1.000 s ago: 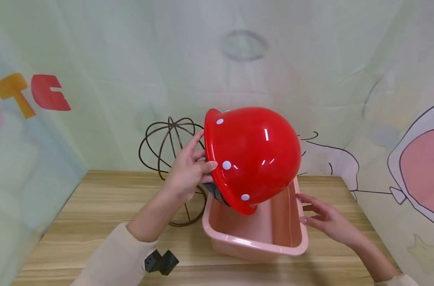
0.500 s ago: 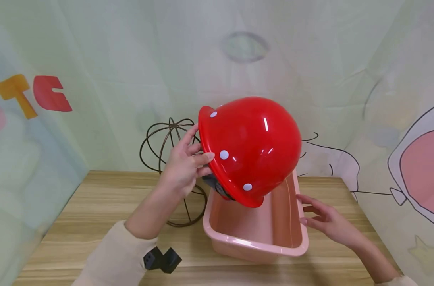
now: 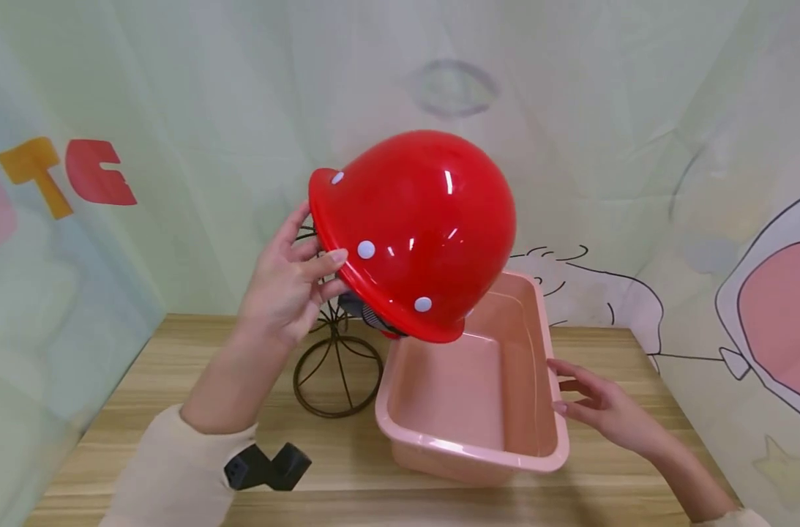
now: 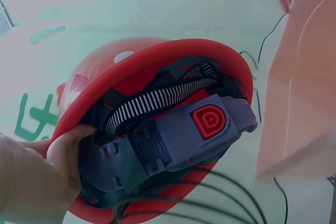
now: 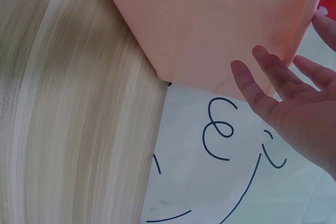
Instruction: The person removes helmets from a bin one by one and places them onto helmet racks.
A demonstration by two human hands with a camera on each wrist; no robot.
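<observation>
A red hard hat with white rivets is tilted in the air above the wire stand and the basin's left edge. My left hand grips its brim, with the thumb on the outer side. In the left wrist view the hat's inside shows a striped strap and a grey adjuster with a red button. Beside the outer wall of the pink plastic basin, my right hand has its fingers loosely extended. In the head view, its fingertips touch the right rim.
A dark wire stand with a round base stands left of the basin, its upper part mostly hidden behind the hat and left hand. Wood-grain tabletop lies beneath. A printed cloth backdrop closes off the back and sides.
My left hand has lifted the hard hat up and to the left, away from over the basin, uncovering more of the basin's inside. The right hand and basin have stayed put.
</observation>
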